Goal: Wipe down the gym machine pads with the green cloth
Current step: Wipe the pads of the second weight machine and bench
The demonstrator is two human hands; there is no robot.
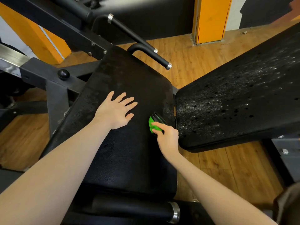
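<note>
1. Closest to the person is the seat pad, a long black cushion whose long axis runs away from them toward the machine frame. The near half looks dark and clean; the far half has a dull, dusty haze.
2. The left hand lies flat on the middle of that pad, fingers spread and straight, holding nothing, so I'd say it's just bracing.
3. The right hand has its fingers curled around the green cloth, bunched into a small wad at the pad's right edge, right by the gap to the next cushion. There's something dark against the cloth; can't tell what.
4. Just beyond the gap, the back pad stretches off to the right and up, covered in white specks and droplets.
5. My guess: the seat is mid-wipe, and the next move is pressing the cloth flat and sweeping along the cushion's length, then crossing to the speckled one.
6. Farther back, a black handle bar pokes out over the wood floor.
</note>
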